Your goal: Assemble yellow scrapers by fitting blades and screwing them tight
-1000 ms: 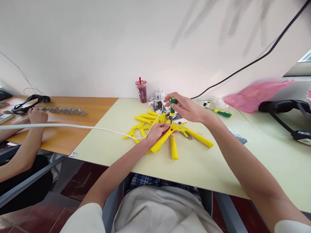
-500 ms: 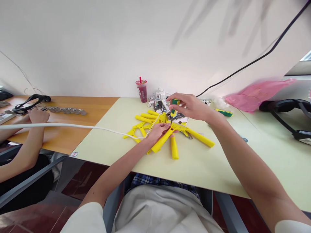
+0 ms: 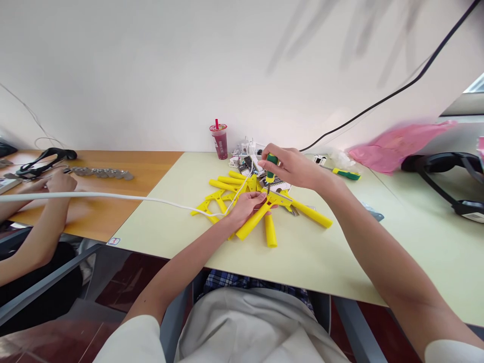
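We are gripping the upright green-and-yellow screwdriver [image 3: 271, 166] in our right hand [image 3: 289, 165], the fingers closing around its handle and the shaft pointing down at the metal-and-yellow hand tool with splayed handles [image 3: 252, 222]. Our left hand [image 3: 246, 205] is clamping that hand tool near its joint, over the middle of the pale green tabletop [image 3: 321, 267]. One of its handles is slanting toward our left and the front edge, the other toward our right; pale surface is stretching from both ends to that edge. More yellow-handled tools [image 3: 223, 186] are lying beneath and to the left, crowding our left hand, while a thin white cable [image 3: 162, 203] is crossing above the tabletop and passing over them. Behind our hands, white plugs and adapters [image 3: 245, 147] are sitting near the wall beside a red drink cup with a straw [image 3: 220, 142]. To the right, a second green-and-yellow screwdriver [image 3: 347, 174] is lying beyond our forearm, near a crumpled pink plastic bag [image 3: 393, 146]; a wide pale stretch is running from there toward the front edge. Across the seam at left, another person's hands [image 3: 60, 181] are working over a brown wooden tabletop [image 3: 151, 169], beside a row of grey flat pieces [image 3: 102, 173].
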### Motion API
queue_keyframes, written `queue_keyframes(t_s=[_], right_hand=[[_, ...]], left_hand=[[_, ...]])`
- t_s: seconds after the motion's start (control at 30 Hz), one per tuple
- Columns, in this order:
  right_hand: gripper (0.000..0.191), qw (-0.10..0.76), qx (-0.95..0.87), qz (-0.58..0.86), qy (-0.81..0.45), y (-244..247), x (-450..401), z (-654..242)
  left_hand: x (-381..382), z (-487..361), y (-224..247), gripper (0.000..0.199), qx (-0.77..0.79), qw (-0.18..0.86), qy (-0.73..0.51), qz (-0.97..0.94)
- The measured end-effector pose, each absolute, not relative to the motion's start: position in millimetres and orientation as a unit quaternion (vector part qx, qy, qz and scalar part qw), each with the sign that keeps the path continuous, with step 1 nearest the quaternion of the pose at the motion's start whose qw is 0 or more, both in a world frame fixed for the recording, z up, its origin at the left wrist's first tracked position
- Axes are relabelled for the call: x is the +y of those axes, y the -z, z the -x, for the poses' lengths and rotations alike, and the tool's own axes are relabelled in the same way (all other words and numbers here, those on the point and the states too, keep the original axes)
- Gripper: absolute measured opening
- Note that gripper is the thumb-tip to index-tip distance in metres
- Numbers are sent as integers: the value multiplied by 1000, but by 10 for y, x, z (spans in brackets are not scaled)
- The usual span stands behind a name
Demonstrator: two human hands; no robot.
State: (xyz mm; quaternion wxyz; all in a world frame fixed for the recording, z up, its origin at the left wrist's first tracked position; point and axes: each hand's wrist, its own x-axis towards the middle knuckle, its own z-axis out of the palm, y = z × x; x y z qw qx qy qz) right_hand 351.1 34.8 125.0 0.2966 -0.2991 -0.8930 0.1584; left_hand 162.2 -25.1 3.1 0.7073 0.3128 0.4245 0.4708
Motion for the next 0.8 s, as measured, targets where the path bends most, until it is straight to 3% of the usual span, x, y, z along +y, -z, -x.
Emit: queue_keyframes(t_s=[0.13, 0.37, 0.57, 0.8], right_hand=[[32, 275, -891, 275, -234, -1255, 321, -3506], [44, 333, -897, 263, -126, -1246, 339, -3484], [36, 309, -894, 249, -207, -1284, 306, -3519], [40, 314, -903, 238, -172, -1291, 295, -3501]], left_hand=[[-273, -1612, -69, 11, 425, 705, -472, -314], [-288, -1603, -73, 9, 421, 705, -472, -320], [-263, -1592, -55, 13, 419, 705, -479, -313], [-250, -1588, -56, 11, 423, 705, -481, -303]])
